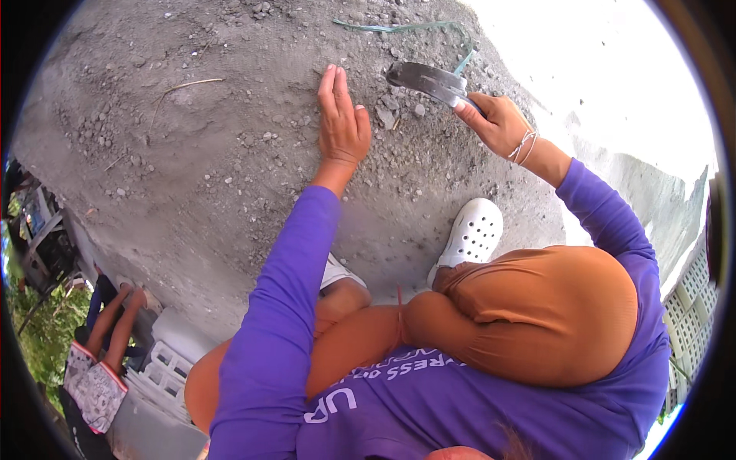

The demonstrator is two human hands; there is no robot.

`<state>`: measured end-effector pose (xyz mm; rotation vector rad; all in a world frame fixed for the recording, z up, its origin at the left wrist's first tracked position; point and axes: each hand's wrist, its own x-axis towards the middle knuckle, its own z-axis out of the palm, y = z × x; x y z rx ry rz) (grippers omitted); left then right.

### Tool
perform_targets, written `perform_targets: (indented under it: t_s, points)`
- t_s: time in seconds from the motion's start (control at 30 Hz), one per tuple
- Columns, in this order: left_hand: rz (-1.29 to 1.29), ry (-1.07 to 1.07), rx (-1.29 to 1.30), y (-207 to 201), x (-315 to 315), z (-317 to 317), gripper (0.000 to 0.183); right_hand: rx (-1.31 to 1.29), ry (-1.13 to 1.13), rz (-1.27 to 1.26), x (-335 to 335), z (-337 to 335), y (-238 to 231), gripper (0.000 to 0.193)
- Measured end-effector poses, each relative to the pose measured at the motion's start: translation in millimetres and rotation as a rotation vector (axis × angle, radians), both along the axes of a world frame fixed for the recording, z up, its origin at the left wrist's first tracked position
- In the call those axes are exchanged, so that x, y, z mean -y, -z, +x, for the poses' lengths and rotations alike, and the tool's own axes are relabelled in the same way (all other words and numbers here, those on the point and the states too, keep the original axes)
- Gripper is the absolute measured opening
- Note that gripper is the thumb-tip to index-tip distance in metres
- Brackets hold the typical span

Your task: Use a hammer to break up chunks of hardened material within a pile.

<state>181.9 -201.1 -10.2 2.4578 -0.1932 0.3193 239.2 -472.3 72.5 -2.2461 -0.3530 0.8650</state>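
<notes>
My right hand (502, 129) is closed around one end of a dark grey, curved, blade-like tool (429, 81), with the thumb lying along its top. A white string bracelet circles that wrist. The tool's far end reaches left, close above loose gravel and grey dirt (253, 165); whether it touches them I cannot tell. To the left of the tool, my left hand (343, 123) is open and empty, fingers stretched out over the dirt. Contact between its palm and the ground is hidden. A thin green strip (399, 27) lies beyond the tool.
I squat with white clogs (475, 230) on the dirt. A dry twig (188, 84) lies at left. Brightly lit pale ground (613, 77) spreads at right. Another person's legs (115, 322) show at lower left, near grey perforated blocks (165, 368). More pale blocks (690, 314) stand at right.
</notes>
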Motion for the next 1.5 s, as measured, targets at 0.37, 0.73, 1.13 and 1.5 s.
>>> perform_targets:
  t_s: [0.37, 0.73, 1.13, 1.5]
  points:
    - [-0.009, -0.029, 0.003, 0.8, 0.6, 0.6, 0.058, 0.228, -0.066, 0.305, 1.7, -29.9, 9.5, 0.040]
    - [0.010, -0.034, 0.042, 3.1, -7.7, -3.4, 0.057, 0.059, 0.137, 0.392, -16.3, -9.5, -56.8, 0.036]
    - [-0.007, -0.047, 0.042, 1.3, -1.2, -3.1, 0.054, -0.063, 0.065, -0.045, -9.3, -1.4, 10.2, 0.061]
    - [0.035, -0.034, 0.081, 5.2, -4.1, -2.2, 0.058, 0.134, 0.059, 0.175, -28.3, -16.7, -2.0, 0.054]
